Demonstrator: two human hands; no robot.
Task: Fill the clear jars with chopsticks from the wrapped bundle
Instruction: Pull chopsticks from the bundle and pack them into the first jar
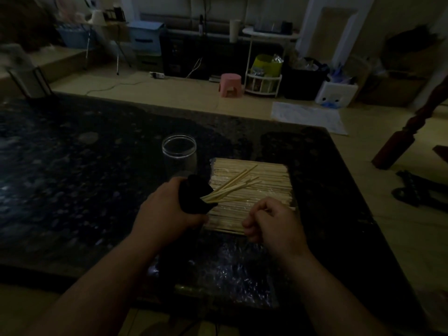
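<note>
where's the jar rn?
Head view, centre: the jar stands upright on the dark table, just beyond the left hand and by the far-left corner of the chopstick bundle.

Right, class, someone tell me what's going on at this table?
A person is working at a dark table. Their left hand grips a fan of loose chopsticks together with a dark cloth, over the wrapped bundle lying flat. The right hand is curled at the bundle's near edge; whether it pinches a stick is unclear. The clear jar stands upright behind the left hand and looks empty.
</note>
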